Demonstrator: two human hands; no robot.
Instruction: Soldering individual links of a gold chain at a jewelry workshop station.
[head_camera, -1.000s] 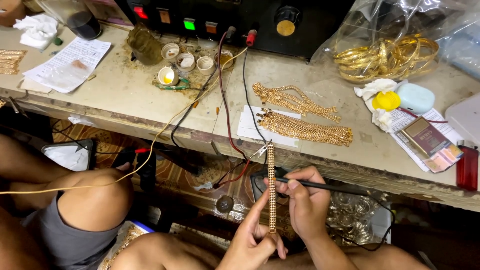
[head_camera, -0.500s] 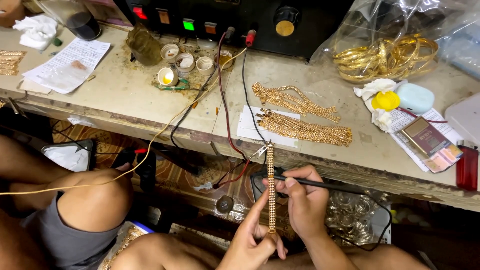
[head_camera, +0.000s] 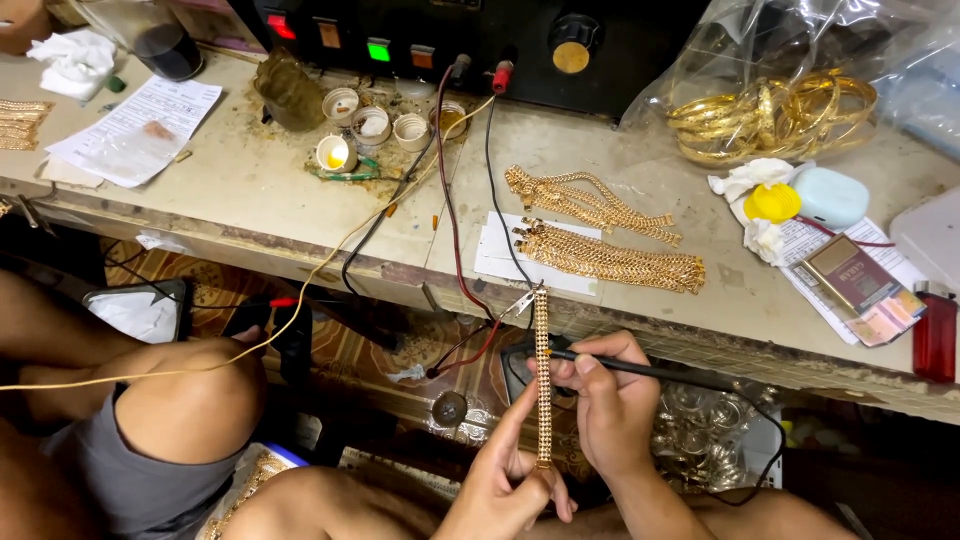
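Observation:
A gold chain bracelet (head_camera: 542, 370) is stretched upright in front of the bench edge. Its top end is gripped by a small metal clip (head_camera: 521, 302) on a black wire. My left hand (head_camera: 510, 478) pinches the bracelet's lower end. My right hand (head_camera: 605, 395) holds a thin black pen-like tool (head_camera: 660, 373) sideways, with its tip against the bracelet's middle. Two piles of gold chains (head_camera: 610, 258) lie on white paper on the workbench (head_camera: 250, 200) just above.
A black power unit (head_camera: 480, 30) with red and black leads stands at the back. Small pots (head_camera: 375, 125), papers (head_camera: 135, 130), a bag of gold bangles (head_camera: 775, 110), a yellow-capped item (head_camera: 772, 202) and a red lighter (head_camera: 935, 335) sit on the bench. A knee (head_camera: 190, 400) is at left.

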